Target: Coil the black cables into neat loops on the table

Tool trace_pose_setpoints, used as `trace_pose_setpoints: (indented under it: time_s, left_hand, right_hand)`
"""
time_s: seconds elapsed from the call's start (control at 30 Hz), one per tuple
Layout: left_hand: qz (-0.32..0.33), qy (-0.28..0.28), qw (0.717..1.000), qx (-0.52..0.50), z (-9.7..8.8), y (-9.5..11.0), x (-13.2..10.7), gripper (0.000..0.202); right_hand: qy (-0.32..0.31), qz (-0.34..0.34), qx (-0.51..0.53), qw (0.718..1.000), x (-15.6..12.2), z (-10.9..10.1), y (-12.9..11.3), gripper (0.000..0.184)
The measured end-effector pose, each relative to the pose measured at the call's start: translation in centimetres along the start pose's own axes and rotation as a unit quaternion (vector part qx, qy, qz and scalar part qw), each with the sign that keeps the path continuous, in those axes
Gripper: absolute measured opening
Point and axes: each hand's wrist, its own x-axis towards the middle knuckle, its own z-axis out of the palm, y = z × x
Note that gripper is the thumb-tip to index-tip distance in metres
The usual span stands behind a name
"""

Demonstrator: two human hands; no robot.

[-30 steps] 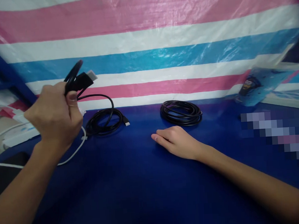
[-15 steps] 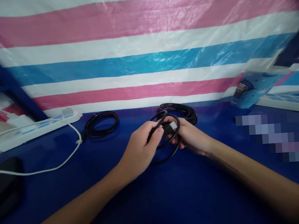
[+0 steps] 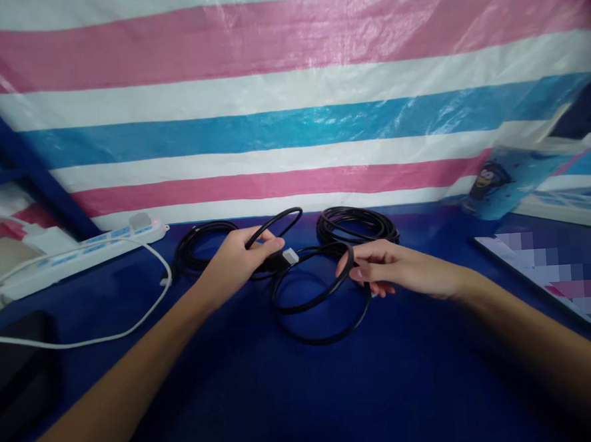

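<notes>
Loose loops of a black cable (image 3: 301, 308) hang between my two hands over the blue tabletop. My left hand (image 3: 238, 258) is closed on the cable by its black plug (image 3: 280, 260), whose pale tip points right. A bend of the cable rises above that thumb. On the other side, my right hand (image 3: 403, 266) pinches the cable between thumb and fingers. Behind my right hand lies a coiled black cable (image 3: 358, 224). Another black coil (image 3: 197, 244) rests behind my left hand, partly covered by it.
A white power strip (image 3: 82, 255) lies at the left with a white cord (image 3: 162, 256) looping in front. A dark object (image 3: 19, 378) sits at the left edge. A blue cartoon cup (image 3: 503, 178) and a partly blurred flat item (image 3: 533, 260) are at the right. Striped sheeting (image 3: 290, 128) hangs behind.
My hands have moved apart, the left one leftward with the plug, the right one slightly rightward. The cable loops between them have spread wider. The view has shifted slightly.
</notes>
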Motion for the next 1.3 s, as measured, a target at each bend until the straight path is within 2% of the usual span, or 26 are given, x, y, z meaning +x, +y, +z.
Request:
trace_pose_setpoints:
  time_s: [0.13, 0.2, 0.33, 0.5, 0.57, 0.63, 0.8, 0.97, 1.07, 1.2, 1.23, 1.3]
  left_hand:
    - [-0.028, -0.037, 0.999, 0.02, -0.3, -0.8, 0.3, 0.033]
    - [-0.026, -0.046, 0.998, 0.04, -0.3, -1.2, 0.4, 0.033]
    - [0.01, -0.063, 0.992, 0.109, -0.3, -2.1, 0.5, 0.036]
    - [0.075, -0.131, 0.972, 0.181, 0.2, -2.5, 0.1, 0.036]
    - [0.103, -0.158, 0.963, 0.19, 0.3, -2.3, -0.1, 0.029]
    - [0.123, -0.186, 0.958, 0.183, 0.4, -1.9, -0.2, 0.03]
    - [0.091, -0.271, 0.95, 0.125, 0.1, -1.2, -0.1, 0.038]
    - [0.083, -0.31, 0.934, 0.155, 0.4, -1.4, 0.0, 0.037]
    - [0.093, -0.275, 0.942, 0.167, 0.9, -1.8, -0.2, 0.032]
    - [0.082, -0.168, 0.971, 0.146, 1.2, -2.3, -0.3, 0.013]
    - [0.073, -0.136, 0.979, 0.133, 1.2, -2.4, -0.3, 0.012]
    - [0.055, -0.067, 0.991, 0.102, 0.9, -2.6, -0.2, 0.027]
  right_hand:
    - [0.133, -0.046, -0.001, 0.99, 0.9, 0.5, 1.0, 0.045]
    - [0.158, -0.056, -0.01, 0.986, 1.2, 0.9, 1.5, 0.046]
    - [0.151, -0.05, -0.053, 0.986, 1.5, 1.2, 2.3, 0.042]
    - [0.189, -0.036, -0.11, 0.975, 1.4, 1.3, 2.6, 0.038]
    - [0.205, -0.035, -0.13, 0.97, 1.5, 1.2, 2.5, 0.036]
    - [0.205, -0.039, -0.145, 0.967, 1.6, 1.1, 2.4, 0.033]
    - [0.182, -0.034, -0.167, 0.968, 1.8, 0.6, 2.2, 0.036]
    - [0.177, -0.036, -0.185, 0.966, 1.8, 0.4, 2.0, 0.033]
    - [0.179, -0.04, -0.195, 0.964, 1.8, 0.4, 2.2, 0.032]
    - [0.181, -0.036, -0.197, 0.963, 1.7, 0.5, 2.5, 0.033]
    - [0.179, -0.035, -0.196, 0.963, 1.7, 0.5, 2.5, 0.034]
    - [0.175, -0.033, -0.192, 0.965, 1.7, 0.5, 2.6, 0.035]
